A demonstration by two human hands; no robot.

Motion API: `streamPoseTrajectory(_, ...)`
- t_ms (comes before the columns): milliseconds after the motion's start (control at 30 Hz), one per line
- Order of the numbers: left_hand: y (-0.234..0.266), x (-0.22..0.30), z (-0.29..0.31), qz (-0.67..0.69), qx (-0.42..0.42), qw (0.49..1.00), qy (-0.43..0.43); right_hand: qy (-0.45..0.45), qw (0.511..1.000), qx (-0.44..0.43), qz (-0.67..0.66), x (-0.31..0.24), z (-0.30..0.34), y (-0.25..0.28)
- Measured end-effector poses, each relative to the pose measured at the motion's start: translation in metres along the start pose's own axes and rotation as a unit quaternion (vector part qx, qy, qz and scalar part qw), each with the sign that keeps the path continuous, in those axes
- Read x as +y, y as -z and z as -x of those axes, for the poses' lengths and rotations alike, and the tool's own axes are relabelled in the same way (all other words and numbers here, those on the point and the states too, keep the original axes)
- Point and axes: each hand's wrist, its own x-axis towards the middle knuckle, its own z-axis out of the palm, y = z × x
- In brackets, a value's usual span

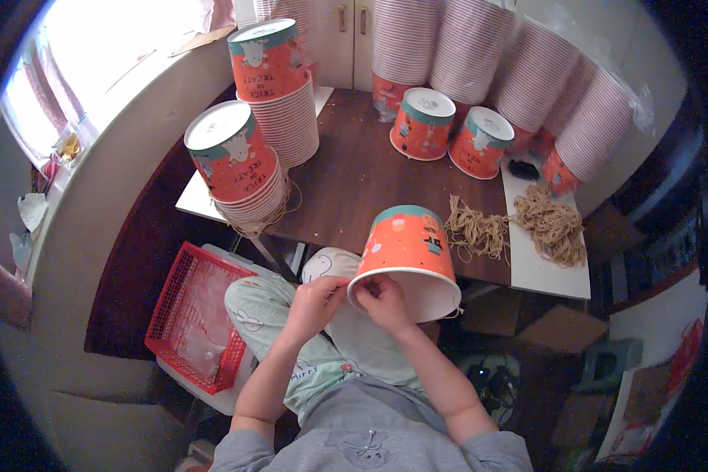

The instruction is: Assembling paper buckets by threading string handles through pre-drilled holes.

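Observation:
An orange paper bucket (407,245) with a teal band and white inside lies tilted over my lap at the table's near edge, mouth toward me. At the left side of its rim, my left hand (320,301) has its fingertips pinched together on the outside. Just inside the mouth, my right hand (382,301) curls its fingers close to the same stretch of rim. Whatever thin thing the fingertips hold there is too small to make out. A short bit of twine (455,313) shows at the rim's right side.
Bundles of tan twine (478,228) lie right of the bucket on the brown table (346,177). Stacked upside-down buckets (236,161) stand left, one stack draped with twine. Two single buckets (425,124) and tall wrapped stacks (470,51) stand behind. A red basket (159,318) sits low at left.

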Motion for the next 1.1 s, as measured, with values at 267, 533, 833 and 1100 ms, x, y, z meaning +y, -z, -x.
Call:
streamPoseTrajectory(267, -0.006, -0.007, 0.005, 0.12, -0.004, 0.99, 0.08, 0.032, 0.999, -0.012, -0.028, -0.003, 0.003, 0.0)
streamPoseTrajectory(533, 0.003, 0.001, 0.003, 0.6, 0.01, 0.797, 0.066, 0.092, 0.99, -0.021, 0.102, -0.012, 0.004, -0.001)
streamPoseTrajectory(833, 0.019, 0.013, 0.006, 0.736, 0.07, 0.672, -0.025, 0.157, 0.969, 0.01, 0.191, -0.001, 0.002, -0.008)
streamPoseTrajectory(1100, 0.047, -0.002, 0.011, 0.622, 0.158, 0.767, -0.015, 0.215, 0.952, 0.014, 0.22, -0.012, 0.005, -0.008)
